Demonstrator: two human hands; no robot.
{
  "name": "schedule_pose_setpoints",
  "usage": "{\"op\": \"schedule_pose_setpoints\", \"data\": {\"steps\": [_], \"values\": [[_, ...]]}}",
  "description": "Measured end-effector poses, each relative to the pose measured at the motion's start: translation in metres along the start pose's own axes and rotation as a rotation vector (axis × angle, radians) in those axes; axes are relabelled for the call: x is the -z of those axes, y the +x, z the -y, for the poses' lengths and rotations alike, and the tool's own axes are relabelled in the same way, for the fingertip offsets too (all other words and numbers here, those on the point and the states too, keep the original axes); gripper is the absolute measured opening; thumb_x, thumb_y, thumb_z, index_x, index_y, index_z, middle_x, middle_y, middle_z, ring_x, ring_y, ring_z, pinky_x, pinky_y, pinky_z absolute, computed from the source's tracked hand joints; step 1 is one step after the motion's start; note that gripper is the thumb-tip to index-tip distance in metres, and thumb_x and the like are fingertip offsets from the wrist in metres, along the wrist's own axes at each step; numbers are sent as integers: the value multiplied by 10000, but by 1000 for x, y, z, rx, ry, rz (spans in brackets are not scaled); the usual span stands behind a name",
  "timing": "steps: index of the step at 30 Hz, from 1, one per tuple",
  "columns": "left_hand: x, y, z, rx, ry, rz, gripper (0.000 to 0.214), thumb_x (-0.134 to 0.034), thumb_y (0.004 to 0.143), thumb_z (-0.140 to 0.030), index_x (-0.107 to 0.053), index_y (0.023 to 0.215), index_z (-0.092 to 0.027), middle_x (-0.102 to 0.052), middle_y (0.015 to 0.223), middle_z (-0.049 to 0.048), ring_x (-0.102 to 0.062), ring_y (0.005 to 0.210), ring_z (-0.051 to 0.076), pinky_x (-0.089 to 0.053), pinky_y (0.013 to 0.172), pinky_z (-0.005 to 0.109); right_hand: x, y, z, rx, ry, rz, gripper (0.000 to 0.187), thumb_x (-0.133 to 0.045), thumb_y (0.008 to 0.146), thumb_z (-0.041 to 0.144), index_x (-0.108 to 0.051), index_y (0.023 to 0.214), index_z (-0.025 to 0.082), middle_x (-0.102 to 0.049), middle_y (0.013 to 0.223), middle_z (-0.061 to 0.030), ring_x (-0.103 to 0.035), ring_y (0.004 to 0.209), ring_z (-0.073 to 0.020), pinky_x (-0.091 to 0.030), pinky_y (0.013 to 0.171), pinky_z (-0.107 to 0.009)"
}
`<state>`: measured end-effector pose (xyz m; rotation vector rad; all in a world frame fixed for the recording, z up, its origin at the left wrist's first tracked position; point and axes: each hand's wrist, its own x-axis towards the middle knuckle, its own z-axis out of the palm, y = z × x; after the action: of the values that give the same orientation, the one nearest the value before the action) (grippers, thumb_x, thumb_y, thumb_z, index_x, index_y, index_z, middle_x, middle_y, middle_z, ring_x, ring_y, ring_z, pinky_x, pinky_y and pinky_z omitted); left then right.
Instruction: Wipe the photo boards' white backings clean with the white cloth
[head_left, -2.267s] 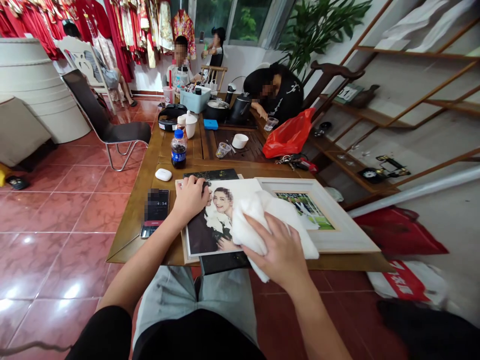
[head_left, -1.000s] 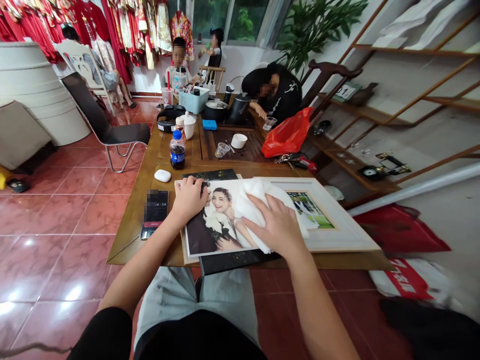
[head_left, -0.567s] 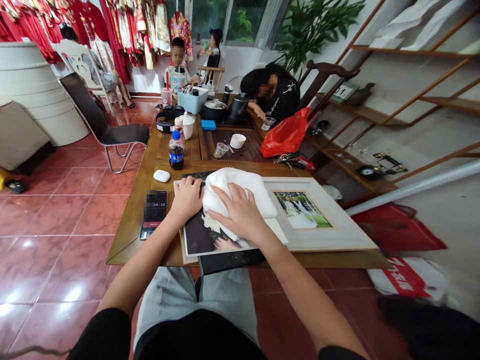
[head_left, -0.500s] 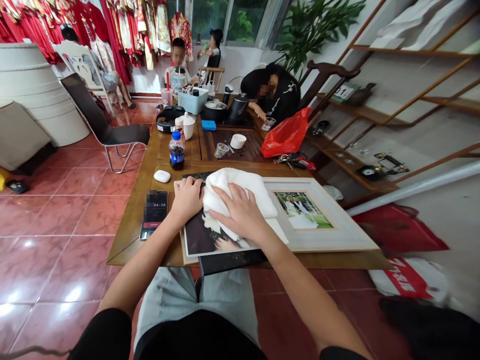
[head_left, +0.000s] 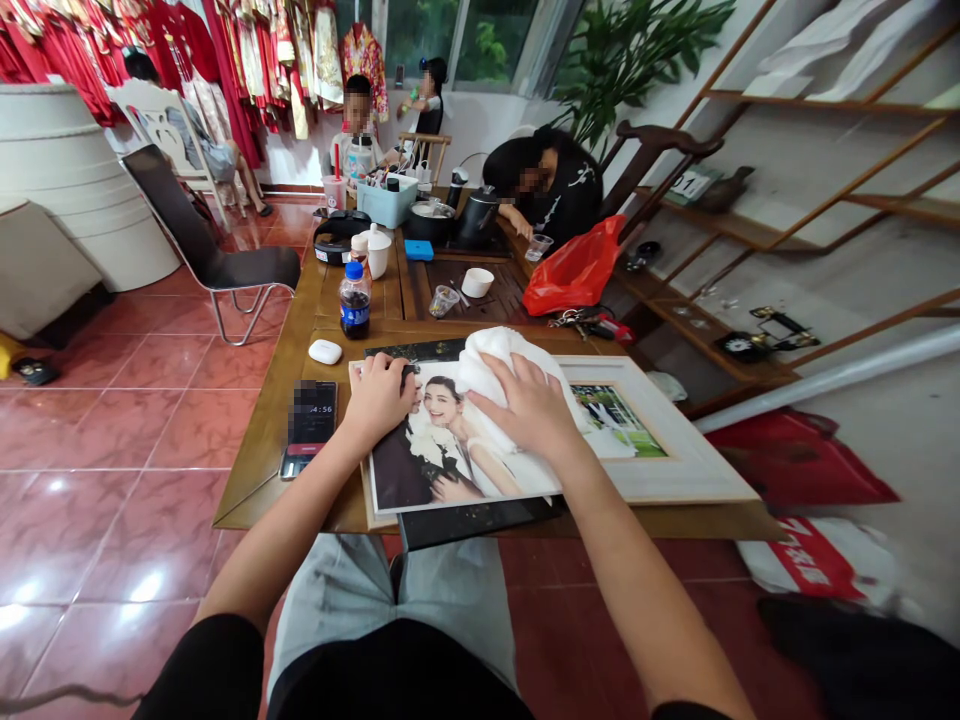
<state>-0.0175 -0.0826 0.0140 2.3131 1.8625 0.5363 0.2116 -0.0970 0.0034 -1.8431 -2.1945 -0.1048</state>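
A large wedding photo print (head_left: 442, 455) lies flat on the wooden table (head_left: 255, 470), close to my body. My left hand (head_left: 381, 395) rests on its upper left part, fingers stretched out and holding nothing. On the print's right side, my right hand (head_left: 531, 408) grips a bunched white towel (head_left: 484, 360) from above, fingers spread over it and pressing it down. The towel hides the print's upper right part. Under the print, a black panel (head_left: 480, 525) sticks out towards me. A pale frame (head_left: 697, 450) with a smaller outdoor photo (head_left: 634, 420) lies to the right, partly covered.
Left of the print are a phone (head_left: 309, 425), a white earbud case (head_left: 325, 352) and a cola bottle (head_left: 355, 305). Beyond stand a small white bowl (head_left: 478, 284), a red plastic bag (head_left: 574, 275) and a kettle (head_left: 478, 220). A person leans on the table's far right side.
My right hand has slid the towel to the right across the print, uncovering the faces and the middle of the picture. My left hand has stayed in place.
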Motion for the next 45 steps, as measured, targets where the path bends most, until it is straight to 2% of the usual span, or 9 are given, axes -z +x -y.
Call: {"op": "schedule_pose_setpoints", "data": {"steps": [5, 13, 16, 20, 26, 30, 35, 41, 45], "values": [[0, 0, -1, 15, -6, 1, 307, -464, 1017, -309, -629, 1244, -185, -611, 1266, 131, -527, 1235, 295, -386, 1066, 489, 0, -7, 6, 39, -24, -40, 655, -408, 974, 614, -434, 1520, 254, -516, 1426, -179, -476, 1293, -375, -368, 1047, -576], [-1, -1, 0, 13, -8, -11, 300, -452, 1025, -328, -628, 1233, -201, -618, 1241, 120, -529, 1229, 286, -368, 1084, 486, 6, -41, 41, 278, -19, -28, 657, -474, 965, 588, -433, 1529, 254, -496, 1452, -201, -427, 1357, -370, -308, 1091, -565], [0, -1, 1, 1, -16, -11, 303, -447, 1026, -329, -630, 1227, -196, -621, 1227, 120, -532, 1223, 288, -371, 1078, 483, 9, -49, 46, 311, 15, -11, 656, -505, 955, 575, -442, 1527, 260, -501, 1454, -199, -438, 1353, -363, -317, 1090, -547], [0, 0, 0, 16, -13, -6, 293, -456, 1021, -321, -630, 1223, -199, -615, 1243, 119, -524, 1238, 286, -372, 1072, 466, 10, -50, 35, 273, 40, -20, 639, -510, 951, 568, -459, 1516, 272, -517, 1439, -183, -460, 1336, -347, -334, 1082, -534], [2, -1, -1, 16, -12, 6, 304, -454, 1020, -321, -624, 1237, -193, -609, 1255, 122, -520, 1237, 282, -372, 1069, 459, 4, -54, 5, 128, 7, -84, 638, -455, 957, 607, -474, 1494, 264, -535, 1402, -175, -473, 1321, -341, -381, 1027, -517], [3, -1, -2, 19, -10, 6, 297, -458, 1021, -322, -622, 1237, -198, -612, 1244, 117, -517, 1243, 280, -368, 1077, 457, 4, -61, 5, 93, -32, -127, 623, -453, 957, 590, -481, 1487, 262, -544, 1378, -172, -500, 1273, -349, -397, 992, -514], [2, -2, -2, 26, -3, 2, 292, -452, 1024, -316, -623, 1228, -197, -606, 1264, 123, -521, 1244, 286, -376, 1072, 468, 9, -73, 37, 163, -25, -124, 603, -473, 955, 534, -481, 1491, 258, -523, 1409, -183, -460, 1308, -366, -354, 1033, -549], [1, 0, 0, 16, -11, 21, 312, -440, 1038, -351, -609, 1253, -201, -604, 1250, 116, -516, 1240, 278, -371, 1076, 464, 10, -93, 93, 278, 66, -46, 722, -595, 858, 555, -445, 1523, 318, -507, 1452, -156, -418, 1347, -388, -259, 1104, -597], [-1, 1, 2, 22, -17, 25, 301, -442, 1039, -353, -610, 1247, -215, -604, 1253, 109, -517, 1236, 272, -360, 1081, 461, 9, -100, 105, 289, 118, -50, 746, -628, 827, 554, -445, 1522, 352, -525, 1445, -128, -415, 1356, -385, -226, 1127, -594]]}}
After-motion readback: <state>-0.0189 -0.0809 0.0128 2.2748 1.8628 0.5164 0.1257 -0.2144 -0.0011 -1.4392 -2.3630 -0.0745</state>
